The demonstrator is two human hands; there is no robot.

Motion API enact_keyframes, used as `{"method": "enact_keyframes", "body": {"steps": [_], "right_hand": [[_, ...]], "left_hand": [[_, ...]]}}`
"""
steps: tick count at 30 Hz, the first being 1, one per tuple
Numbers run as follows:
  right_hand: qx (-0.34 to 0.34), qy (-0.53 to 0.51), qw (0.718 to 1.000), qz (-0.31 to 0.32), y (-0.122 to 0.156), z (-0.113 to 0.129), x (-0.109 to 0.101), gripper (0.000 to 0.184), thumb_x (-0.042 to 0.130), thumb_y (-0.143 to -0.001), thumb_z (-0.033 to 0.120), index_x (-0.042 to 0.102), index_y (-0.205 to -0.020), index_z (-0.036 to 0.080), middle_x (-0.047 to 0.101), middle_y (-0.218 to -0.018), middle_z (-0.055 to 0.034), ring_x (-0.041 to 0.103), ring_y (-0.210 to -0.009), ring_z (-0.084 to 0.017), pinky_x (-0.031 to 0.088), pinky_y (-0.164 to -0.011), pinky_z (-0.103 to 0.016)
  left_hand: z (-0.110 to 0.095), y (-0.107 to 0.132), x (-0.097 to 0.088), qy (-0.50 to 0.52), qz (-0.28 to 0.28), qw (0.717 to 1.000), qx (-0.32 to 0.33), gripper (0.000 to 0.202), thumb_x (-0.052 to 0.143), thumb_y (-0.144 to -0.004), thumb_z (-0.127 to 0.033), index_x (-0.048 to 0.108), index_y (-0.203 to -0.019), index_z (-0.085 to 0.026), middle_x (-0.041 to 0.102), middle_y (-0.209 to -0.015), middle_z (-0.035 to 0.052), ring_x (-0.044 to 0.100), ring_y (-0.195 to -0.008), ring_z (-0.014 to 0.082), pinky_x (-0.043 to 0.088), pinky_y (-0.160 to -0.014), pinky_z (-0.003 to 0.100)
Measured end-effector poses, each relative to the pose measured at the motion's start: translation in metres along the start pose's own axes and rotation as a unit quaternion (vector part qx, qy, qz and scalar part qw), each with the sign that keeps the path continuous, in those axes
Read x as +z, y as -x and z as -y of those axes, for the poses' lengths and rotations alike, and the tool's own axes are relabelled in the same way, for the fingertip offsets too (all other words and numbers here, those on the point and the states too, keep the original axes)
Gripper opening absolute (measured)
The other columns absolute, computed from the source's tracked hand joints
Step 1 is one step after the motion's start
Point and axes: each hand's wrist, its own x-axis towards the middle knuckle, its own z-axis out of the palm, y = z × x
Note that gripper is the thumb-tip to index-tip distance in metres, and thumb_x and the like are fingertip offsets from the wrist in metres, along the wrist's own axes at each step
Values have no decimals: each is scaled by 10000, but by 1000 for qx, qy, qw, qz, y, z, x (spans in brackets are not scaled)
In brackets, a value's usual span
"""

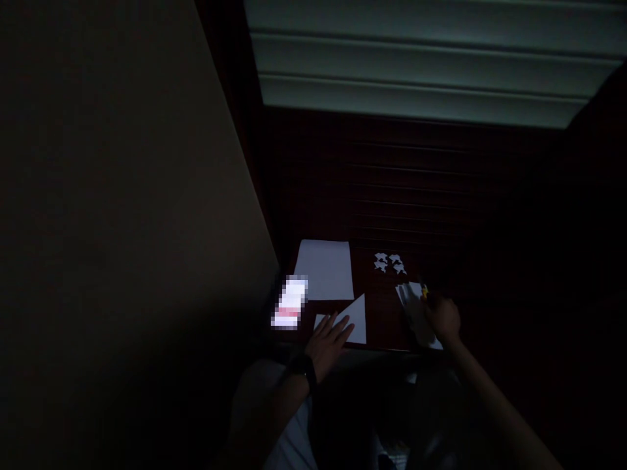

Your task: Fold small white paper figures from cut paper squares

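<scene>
My left hand (327, 341), with a dark band on its wrist, lies flat with fingers spread on a folded white sheet of paper (358, 322). The sheet has a pointed corner at its upper right. On the right side, my right hand (443, 318) is closed round a slim tool with a yellow part (424, 293); its exact kind is too dark to make out. Just beneath and left of that hand lies a stack of white paper (415, 314), partly in shadow.
A large white sheet (327, 269) lies at the back left of the dark table (379, 326). A lit phone (290, 302), blurred out, is at its left edge. Several small white paper cutouts (390, 262) sit at the back right. A wall (196, 215) rises on the left.
</scene>
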Motion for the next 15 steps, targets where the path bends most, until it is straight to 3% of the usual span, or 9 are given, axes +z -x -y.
{"method": "enact_keyframes", "body": {"steps": [5,9,11,13,15], "right_hand": [[54,-8,998,-24,-3,5,6,357,524,-765,384,690,-899,97,647,-861,-203,595,-856,-302,400,-710,-358],[62,-48,996,-36,2,11,7,403,544,-750,399,661,-963,77,613,-945,-222,546,-936,-327,369,-774,-398],[58,-77,994,-42,4,14,5,467,541,-754,410,611,-1054,58,576,-1029,-244,503,-1000,-351,346,-810,-433],[47,-116,992,-37,11,24,8,520,537,-761,420,554,-1130,55,543,-1101,-250,473,-1047,-359,337,-833,-453],[26,-167,986,-4,25,41,19,498,549,-753,450,570,-1105,98,578,-1081,-204,509,-1017,-328,374,-819,-429]], "left_hand": [[2,5,6,27,-11,1000,4,465,477,-873,-273,367,-1322,-318,381,-1399,24,239,-1322,240,251,-1062,462],[-4,3,-2,186,-70,977,-71,364,399,-902,-253,466,-1257,-295,507,-1302,18,426,-1223,194,336,-1031,401],[-8,-1,-9,322,-139,921,-170,322,414,-890,-290,543,-1185,-273,580,-1216,26,537,-1105,188,407,-967,349],[-11,-7,-15,437,-220,822,-290,276,487,-846,-358,636,-1039,-228,670,-1025,48,614,-940,198,464,-866,310],[-14,-14,-21,467,-254,776,-340,325,473,-838,-433,662,-922,-183,688,-835,61,631,-800,200,496,-737,289]]}}
